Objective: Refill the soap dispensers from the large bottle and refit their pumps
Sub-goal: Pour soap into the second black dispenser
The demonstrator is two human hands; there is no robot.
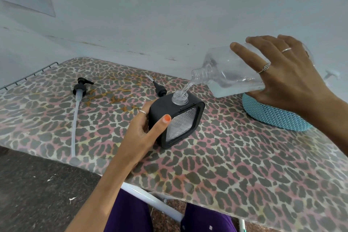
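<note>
Right hand (pixel 288 73) grips the tilted large bottle (pixel 231 73); left hand (pixel 145 128) clasps the dispenser (pixel 175 120). 1 wobble and soap misses that narrow neck, wetting the worktop (pixel 226 165).

Left hand (pixel 140 133): bare forearm, orange-painted thumbnail, one thin silver ring. Right hand (pixel 288 79): bare, three rings on the fingers (pixel 250 56), a plain silver band at 12 o'clock and a beaded one below. Purple trousers (pixel 131 214) at 6 o'clock.

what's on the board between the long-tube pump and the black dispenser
In the head view, mostly bare leopard-print cover; a second, smaller black pump lies close by the dispenser, behind the left hand holding it.
</note>
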